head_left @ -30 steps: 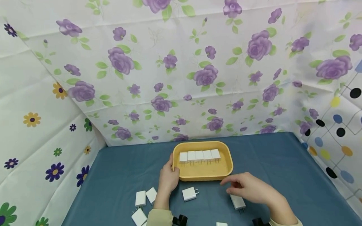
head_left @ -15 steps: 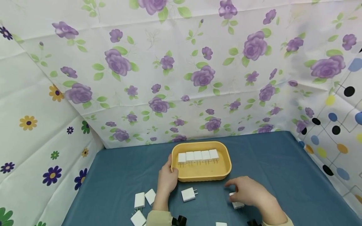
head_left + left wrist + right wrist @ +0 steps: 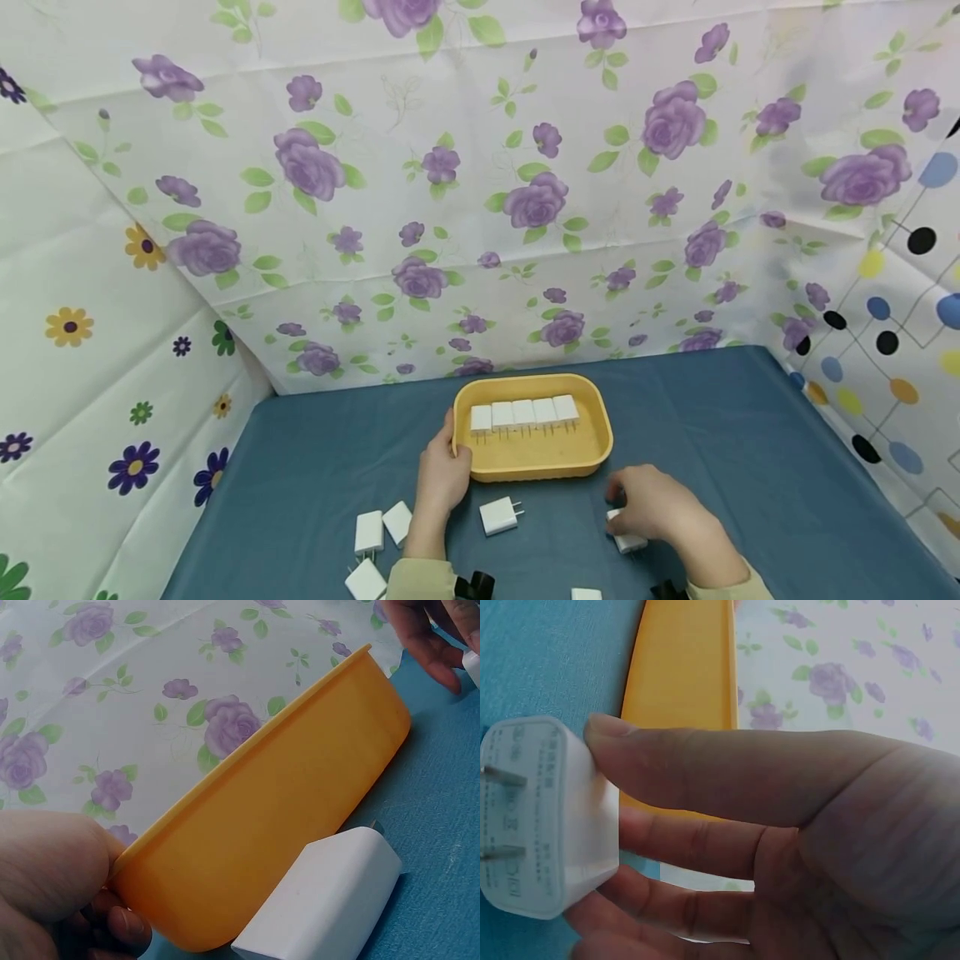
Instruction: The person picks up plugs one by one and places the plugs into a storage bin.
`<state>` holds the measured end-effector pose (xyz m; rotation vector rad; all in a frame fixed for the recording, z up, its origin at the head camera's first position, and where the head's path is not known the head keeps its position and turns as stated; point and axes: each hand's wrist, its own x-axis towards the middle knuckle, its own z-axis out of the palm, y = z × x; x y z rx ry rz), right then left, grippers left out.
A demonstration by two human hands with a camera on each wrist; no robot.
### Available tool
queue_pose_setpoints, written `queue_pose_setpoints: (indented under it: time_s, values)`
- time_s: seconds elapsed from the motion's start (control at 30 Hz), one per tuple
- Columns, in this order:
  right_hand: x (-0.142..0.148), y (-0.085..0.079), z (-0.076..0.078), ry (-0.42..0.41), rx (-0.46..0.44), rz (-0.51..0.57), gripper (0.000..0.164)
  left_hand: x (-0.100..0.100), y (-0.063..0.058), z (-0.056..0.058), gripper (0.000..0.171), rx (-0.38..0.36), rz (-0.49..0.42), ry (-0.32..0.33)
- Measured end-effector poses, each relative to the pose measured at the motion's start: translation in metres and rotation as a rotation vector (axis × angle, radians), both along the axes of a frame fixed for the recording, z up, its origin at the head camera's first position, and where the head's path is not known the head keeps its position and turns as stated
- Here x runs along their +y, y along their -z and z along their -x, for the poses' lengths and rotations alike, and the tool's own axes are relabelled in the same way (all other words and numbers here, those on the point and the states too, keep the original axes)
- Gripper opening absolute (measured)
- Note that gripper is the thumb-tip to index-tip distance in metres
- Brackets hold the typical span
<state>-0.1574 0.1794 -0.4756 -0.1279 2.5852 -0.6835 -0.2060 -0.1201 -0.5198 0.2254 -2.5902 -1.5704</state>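
Note:
My left hand point(image 3: 444, 477) grips the left end of a yellow plastic tray point(image 3: 532, 468), its thumb over the rim in the left wrist view. Inside the tray, several white charger plugs point(image 3: 523, 413) stand in a row with prongs toward me. My right hand point(image 3: 654, 504) is just right of the tray's near corner and pinches a white charger plug point(image 3: 585, 817) between thumb and fingers. That plug's printed face and two metal prongs show in the right wrist view. Another white plug point(image 3: 322, 900) lies close in front of the tray, prongs to the right.
Several more white plugs point(image 3: 369, 532) lie left of my left forearm on the blue tablecloth point(image 3: 322, 450). One plug point(image 3: 587, 594) is cut off at the bottom edge. Flowered white sheets point(image 3: 420, 183) stand behind and at the sides.
My right hand has come down from beside the tray's near edge onto the plug at the right, its fingers closing on it. The left hand keeps its hold on the tray.

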Motion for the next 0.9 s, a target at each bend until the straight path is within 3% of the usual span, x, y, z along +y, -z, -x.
queue_pose_setpoints:
  time_s: [0.27,0.9]
  values:
    - [-0.0014,0.0,-0.0004,0.006,-0.006,-0.005,0.017,-0.0015,0.0008,-0.0012,0.066,0.003,0.002,0.005]
    - [0.0028,-0.003,-0.0007,0.055,0.034,-0.05,0.033,-0.0016,-0.0006,-0.0016,0.067,0.012,-0.009,0.009]
